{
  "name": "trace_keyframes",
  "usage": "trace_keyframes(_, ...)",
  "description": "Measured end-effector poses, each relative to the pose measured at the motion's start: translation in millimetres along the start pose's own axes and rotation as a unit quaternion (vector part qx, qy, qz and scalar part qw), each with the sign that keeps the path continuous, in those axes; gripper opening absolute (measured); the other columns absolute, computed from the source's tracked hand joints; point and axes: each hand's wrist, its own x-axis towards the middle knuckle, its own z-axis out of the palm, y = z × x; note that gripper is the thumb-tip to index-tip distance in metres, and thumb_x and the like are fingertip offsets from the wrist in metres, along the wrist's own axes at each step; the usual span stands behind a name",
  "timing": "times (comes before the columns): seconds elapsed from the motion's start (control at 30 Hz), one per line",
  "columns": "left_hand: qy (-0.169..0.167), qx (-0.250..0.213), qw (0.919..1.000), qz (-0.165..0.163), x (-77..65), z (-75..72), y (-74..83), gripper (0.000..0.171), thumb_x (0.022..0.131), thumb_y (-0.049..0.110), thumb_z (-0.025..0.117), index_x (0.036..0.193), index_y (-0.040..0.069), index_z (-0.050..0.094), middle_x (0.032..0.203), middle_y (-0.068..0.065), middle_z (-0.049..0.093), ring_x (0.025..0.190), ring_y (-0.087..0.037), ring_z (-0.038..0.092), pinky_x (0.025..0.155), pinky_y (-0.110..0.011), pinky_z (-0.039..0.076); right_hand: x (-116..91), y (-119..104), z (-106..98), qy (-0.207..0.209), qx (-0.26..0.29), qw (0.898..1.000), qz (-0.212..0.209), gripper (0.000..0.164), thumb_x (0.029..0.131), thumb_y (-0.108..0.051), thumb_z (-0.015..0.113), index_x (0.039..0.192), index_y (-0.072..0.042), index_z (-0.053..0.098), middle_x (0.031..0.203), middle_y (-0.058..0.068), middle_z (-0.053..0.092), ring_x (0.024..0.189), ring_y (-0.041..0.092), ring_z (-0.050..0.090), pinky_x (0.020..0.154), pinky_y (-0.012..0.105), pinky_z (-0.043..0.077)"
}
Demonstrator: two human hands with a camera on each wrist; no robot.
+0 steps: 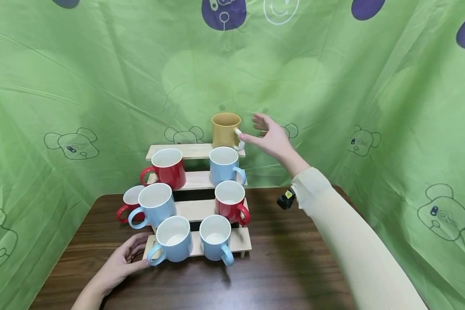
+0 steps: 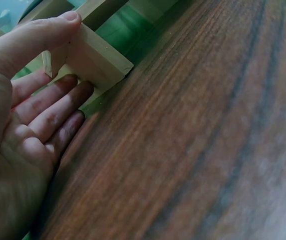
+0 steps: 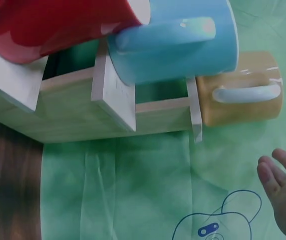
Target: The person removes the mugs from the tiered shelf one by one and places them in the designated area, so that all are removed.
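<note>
A four-step wooden rack [image 1: 195,209] holds several mugs. On its top step stands a mustard-yellow mug [image 1: 224,131] with a pale handle. My right hand [image 1: 272,137] is just right of that mug, fingers spread and thumb near the handle. The right wrist view shows a gap between the hand [image 3: 285,190] and the yellow mug [image 3: 238,112]. My left hand [image 1: 120,262] holds the rack's lower left end. In the left wrist view its thumb [image 2: 47,32] lies on the board's edge and its fingers bend toward the wooden side piece [image 2: 95,57].
Lower steps carry a red mug [image 1: 170,172], a light-blue mug [image 1: 221,168], another red mug [image 1: 228,206] and more blue mugs, including one at front [image 1: 215,241]. A small red mug [image 1: 131,200] is left of the rack. Green curtain [image 1: 314,86] surrounds the brown table [image 1: 286,267].
</note>
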Motion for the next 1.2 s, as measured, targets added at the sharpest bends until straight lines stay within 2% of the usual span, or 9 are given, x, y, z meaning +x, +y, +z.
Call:
trace_keyframes(0.4, 0.000, 0.004, 1.0000, -0.002, 0.2, -4.8, 2.5, 0.065, 0.097, -0.014, 0.071, 0.156, -0.012, 0.041, 0.150, 0.009, 0.062, 0.129, -0.007, 0.065, 0.101, -0.020, 0.054, 19.9, -0.7, 20.2, -0.028, 0.027, 0.999, -0.008, 0.102, 0.089, -0.053, 0.089, 0.169, -0.013, 0.039, 0.167, 0.007, 0.050, 0.149, 0.029, 0.052, 0.120, 0.050, 0.045)
trace_keyframes(0.77, 0.000, 0.005, 0.9998, -0.022, 2.8, 0.8, -1.7, 0.064, 0.100, -0.009, 0.072, 0.157, -0.006, 0.043, 0.151, 0.005, 0.061, 0.130, -0.009, 0.064, 0.103, -0.020, 0.052, 30.4, 2.8, 32.2, -0.036, 0.036, 0.999, -0.013, 0.099, 0.089, -0.042, 0.092, 0.167, -0.009, 0.040, 0.161, 0.008, 0.055, 0.145, 0.027, 0.055, 0.118, 0.049, 0.047)
trace_keyframes(1.2, 0.004, 0.006, 0.9998, -0.021, 0.5, 0.0, -1.8, 0.065, 0.099, -0.008, 0.072, 0.158, -0.005, 0.043, 0.152, 0.006, 0.061, 0.131, -0.010, 0.064, 0.105, -0.019, 0.051, 43.3, -0.4, 45.7, -0.040, 0.059, 0.997, -0.012, 0.103, 0.087, -0.039, 0.093, 0.169, -0.010, 0.037, 0.157, 0.010, 0.057, 0.142, 0.028, 0.055, 0.118, 0.045, 0.046)
